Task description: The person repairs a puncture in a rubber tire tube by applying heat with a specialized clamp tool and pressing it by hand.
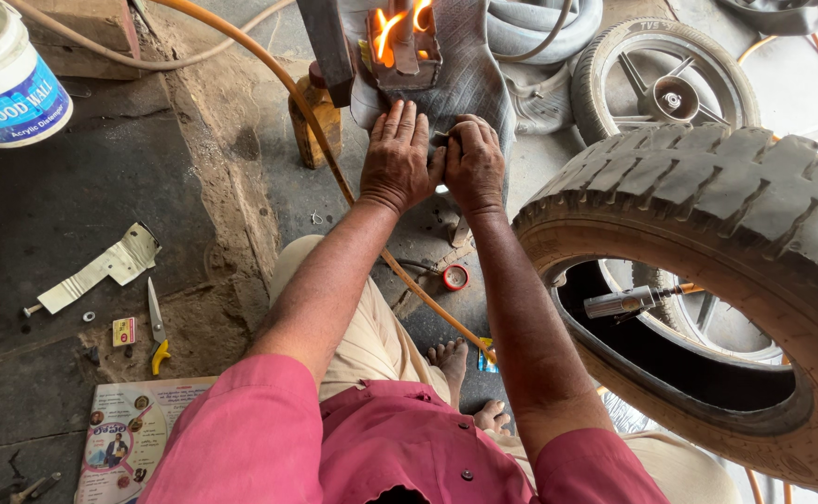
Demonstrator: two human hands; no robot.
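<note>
My left hand (398,157) lies flat with fingers spread a little on a grey rubber inner tube (469,79) draped below a metal press. My right hand (472,163) is beside it, fingers curled, pinching the edge of the same tube. Just above both hands, orange flames (395,28) burn on the press (407,51) that clamps the tube. A large black tyre (707,215) stands to the right of my right forearm, with a metal air tool (625,301) lying inside its opening.
An orange hose (325,149) runs diagonally under my arms. A white paint bucket (3,79) stands far left. Scissors (156,327), a small yellow box (124,330) and a printed leaflet (124,439) lie on the left floor. A small wheel (661,79) and red tape roll (455,277) are nearby.
</note>
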